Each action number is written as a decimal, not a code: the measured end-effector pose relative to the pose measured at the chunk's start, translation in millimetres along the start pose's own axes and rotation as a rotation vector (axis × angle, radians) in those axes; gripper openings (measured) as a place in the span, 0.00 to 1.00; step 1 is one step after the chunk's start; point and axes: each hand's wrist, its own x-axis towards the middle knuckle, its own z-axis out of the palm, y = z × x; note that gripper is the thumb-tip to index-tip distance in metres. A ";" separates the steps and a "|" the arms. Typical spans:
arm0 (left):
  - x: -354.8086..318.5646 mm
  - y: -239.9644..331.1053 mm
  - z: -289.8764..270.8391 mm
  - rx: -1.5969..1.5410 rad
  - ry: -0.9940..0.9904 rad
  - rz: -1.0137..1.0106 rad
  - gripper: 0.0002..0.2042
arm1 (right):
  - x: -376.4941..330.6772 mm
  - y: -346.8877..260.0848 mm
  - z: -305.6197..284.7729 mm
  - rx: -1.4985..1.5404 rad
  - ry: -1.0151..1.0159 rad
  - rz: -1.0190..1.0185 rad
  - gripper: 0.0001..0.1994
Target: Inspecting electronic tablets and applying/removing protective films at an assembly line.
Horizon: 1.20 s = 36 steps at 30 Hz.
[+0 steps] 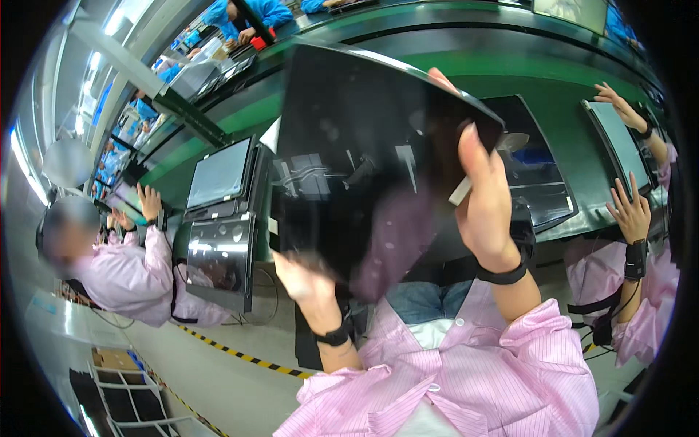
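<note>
Fingers (473,156) of the right hand (484,211) and of the left hand (302,280) are closed on opposite edges of a dark glossy panel (364,167), held tilted above the green desk (466,73), apparently for inspection, so a steady grip is needed.

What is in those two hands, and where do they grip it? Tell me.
A glossy black panel: the left hand grips its lower edge, and the right hand grips its right edge.

big glossy black screen panel (364,160) held up centre | grey lit screen (218,175) upright on desk left | dark screen (539,175) behind, right | another screen (619,146) far right
</note>
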 end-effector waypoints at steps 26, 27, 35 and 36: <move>-64.8 4.8 41.0 0.228 -0.181 -0.544 0.23 | 7.3 -0.9 -71.4 -0.421 -0.129 0.642 0.25; -63.9 2.9 47.0 0.246 -0.183 -0.643 0.22 | 12.9 4.3 -73.8 -0.589 -0.172 0.636 0.30; -36.5 2.0 58.4 0.857 -0.398 -0.797 0.13 | 44.4 20.0 -90.8 -1.230 -0.344 0.544 0.28; -36.0 5.0 59.0 0.989 -0.412 -0.734 0.11 | 45.1 17.7 -83.9 -1.377 -0.375 0.435 0.28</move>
